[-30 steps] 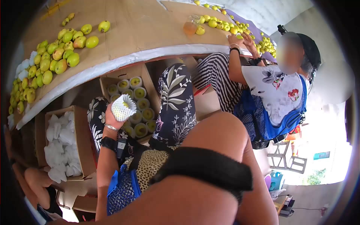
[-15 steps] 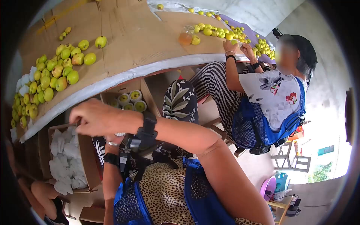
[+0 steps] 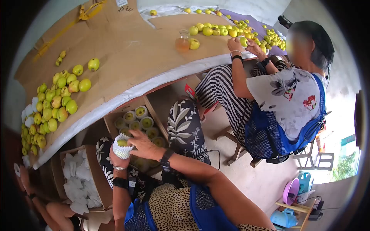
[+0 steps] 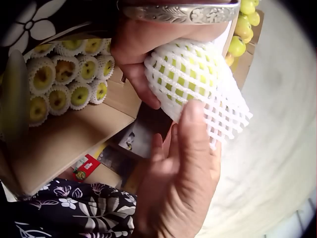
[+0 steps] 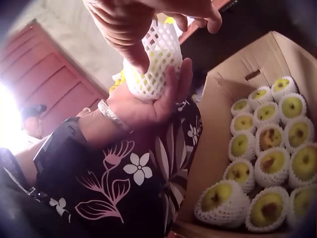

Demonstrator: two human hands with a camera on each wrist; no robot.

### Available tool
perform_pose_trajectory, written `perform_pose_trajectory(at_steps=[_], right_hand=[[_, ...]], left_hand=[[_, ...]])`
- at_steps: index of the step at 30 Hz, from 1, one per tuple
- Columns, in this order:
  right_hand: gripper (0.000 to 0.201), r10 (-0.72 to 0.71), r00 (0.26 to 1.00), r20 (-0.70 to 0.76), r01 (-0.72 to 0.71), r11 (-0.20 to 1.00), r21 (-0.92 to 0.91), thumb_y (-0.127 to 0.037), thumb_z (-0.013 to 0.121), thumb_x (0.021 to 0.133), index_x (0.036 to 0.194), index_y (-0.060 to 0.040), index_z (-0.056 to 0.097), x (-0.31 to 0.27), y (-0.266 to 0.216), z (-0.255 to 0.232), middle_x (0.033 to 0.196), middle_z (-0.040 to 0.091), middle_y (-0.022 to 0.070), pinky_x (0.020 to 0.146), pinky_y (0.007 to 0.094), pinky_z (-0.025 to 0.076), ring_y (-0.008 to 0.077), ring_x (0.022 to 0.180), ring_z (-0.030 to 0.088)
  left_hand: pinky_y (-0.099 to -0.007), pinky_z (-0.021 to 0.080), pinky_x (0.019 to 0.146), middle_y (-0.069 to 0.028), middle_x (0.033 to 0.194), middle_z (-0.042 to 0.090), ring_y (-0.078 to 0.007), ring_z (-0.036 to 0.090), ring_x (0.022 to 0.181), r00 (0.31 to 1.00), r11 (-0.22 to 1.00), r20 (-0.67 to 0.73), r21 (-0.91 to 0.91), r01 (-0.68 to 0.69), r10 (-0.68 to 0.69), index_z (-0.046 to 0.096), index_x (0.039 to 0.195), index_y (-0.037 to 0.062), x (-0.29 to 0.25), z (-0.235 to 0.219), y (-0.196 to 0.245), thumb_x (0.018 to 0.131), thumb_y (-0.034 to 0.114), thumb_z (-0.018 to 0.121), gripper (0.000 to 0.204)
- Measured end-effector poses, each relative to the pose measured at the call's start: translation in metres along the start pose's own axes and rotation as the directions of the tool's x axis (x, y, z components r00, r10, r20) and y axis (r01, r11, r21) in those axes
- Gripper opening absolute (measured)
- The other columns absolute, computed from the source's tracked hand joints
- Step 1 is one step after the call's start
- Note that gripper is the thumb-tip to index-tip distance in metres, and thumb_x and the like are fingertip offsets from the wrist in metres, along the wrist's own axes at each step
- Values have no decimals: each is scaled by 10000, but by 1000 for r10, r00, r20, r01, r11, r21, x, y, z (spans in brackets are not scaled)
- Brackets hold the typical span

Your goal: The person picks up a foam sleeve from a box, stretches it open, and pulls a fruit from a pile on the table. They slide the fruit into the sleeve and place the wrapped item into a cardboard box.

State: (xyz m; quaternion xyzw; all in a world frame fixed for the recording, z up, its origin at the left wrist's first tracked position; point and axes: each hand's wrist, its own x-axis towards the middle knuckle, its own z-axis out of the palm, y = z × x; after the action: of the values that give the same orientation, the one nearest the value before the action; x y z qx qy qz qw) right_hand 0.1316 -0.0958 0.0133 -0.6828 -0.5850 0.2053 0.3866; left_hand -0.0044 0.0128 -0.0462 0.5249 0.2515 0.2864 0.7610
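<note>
An apple in a white foam net (image 3: 122, 146) rests in my left hand (image 3: 116, 158), whose fingers curl round its closed base. From the right, my right hand (image 3: 145, 146) reaches the net's loose end. In the left wrist view the right thumb lies straight against the net (image 4: 185, 74), with the other fingers of the right hand (image 4: 173, 193) behind it. The right wrist view shows the right hand (image 5: 131, 22) over the net (image 5: 156, 64), fingers stretched past it, and the left hand (image 5: 141, 111) underneath. Green shows through the mesh.
A carton (image 5: 213, 114) of netted apples (image 5: 267, 161) stands beside my legs. Left of it is a box (image 3: 101, 171) of white foam nets (image 3: 79, 181). Loose apples (image 3: 56, 102) and a jar (image 3: 182, 41) lie on the cardboard-covered table (image 3: 115, 57). A seated person (image 3: 285, 92) handles fruit at right.
My right hand has come across from the left, above the foam-net box, to the netted apple and now touches its net. My left hand still holds the apple.
</note>
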Motion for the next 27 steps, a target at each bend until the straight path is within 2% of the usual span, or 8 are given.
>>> perform_pose_trajectory(at_steps=[1, 8, 10, 12, 16, 19, 22, 27], right_hand=[[243, 1, 999, 49, -4, 998, 59, -167, 663, 688, 890, -79, 559, 3, 10, 1, 1274, 390, 203, 988, 434, 307, 373, 1207, 349], [242, 63, 998, 27, -66, 989, 133, -121, 577, 768, 997, -60, 527, 8, 4, 15, 1092, 502, 174, 846, 432, 430, 363, 1018, 501], [272, 64, 997, 33, -67, 995, 80, -95, 543, 784, 1052, -59, 513, 6, -4, 3, 1062, 524, 172, 832, 414, 450, 363, 1001, 517], [266, -32, 997, -74, 38, 996, 82, -101, 493, 810, 1073, -65, 519, 5, 6, 15, 1031, 542, 173, 800, 421, 461, 366, 946, 547], [229, -8, 991, -134, 39, 971, 236, -91, 465, 825, 1040, -53, 532, 7, 25, 33, 979, 560, 186, 781, 425, 460, 373, 910, 560], [227, 126, 990, -66, -107, 966, 234, -54, 536, 757, 982, -17, 527, 9, 24, 31, 917, 574, 183, 761, 410, 466, 348, 887, 572], [184, 77, 987, -138, -29, 946, 322, -88, 566, 714, 884, -22, 541, 10, 5, 2, 820, 593, 183, 669, 386, 465, 351, 769, 592], [443, 261, 961, -94, -156, 789, 595, -195, 629, 780, 1135, -17, 433, 18, -10, -10, 888, 614, 155, 642, 302, 496, 198, 747, 622]], left_hand=[[-386, 487, 817, -101, 1111, 567, -259, 574, 972, 987, 893, 8, -425, 149, -161, 505, 1163, 75, 3, -2, -2, 861, 229, 403, 354], [-490, 457, 821, -66, 1146, 562, -299, 537, 1039, 978, 966, -53, -175, 192, -204, 511, 1182, 157, -1, 7, 20, 857, 480, 318, 497], [-505, 447, 817, -54, 1165, 555, -296, 531, 1053, 903, 779, -46, -525, 343, -428, 502, 1200, 180, 2, 3, 14, 850, 516, 323, 517], [-487, 447, 811, -34, 1168, 559, -278, 534, 1057, 980, 957, -199, 283, 69, -11, 499, 1208, 197, -5, -7, -9, 849, 546, 322, 531], [-444, 450, 836, -52, 1166, 555, -258, 518, 1082, 848, 738, -6, -496, 458, -531, 489, 1211, 167, 10, -3, 1, 847, 545, 349, 543], [-433, 455, 848, -74, 1135, 563, -257, 527, 1066, 986, 857, -84, 509, -79, 141, 492, 1193, 125, 6, -4, -7, 849, 494, 368, 519], [-432, 466, 833, -77, 1105, 576, -258, 548, 1027, 974, 832, 32, -515, 207, -222, 509, 1168, 102, 16, 3, 4, 851, 459, 361, 500], [-430, 486, 807, -82, 1055, 598, -260, 583, 964, 969, 734, 8, -652, 192, -246, 538, 1126, 64, 3, 4, 13, 853, 399, 349, 472]])
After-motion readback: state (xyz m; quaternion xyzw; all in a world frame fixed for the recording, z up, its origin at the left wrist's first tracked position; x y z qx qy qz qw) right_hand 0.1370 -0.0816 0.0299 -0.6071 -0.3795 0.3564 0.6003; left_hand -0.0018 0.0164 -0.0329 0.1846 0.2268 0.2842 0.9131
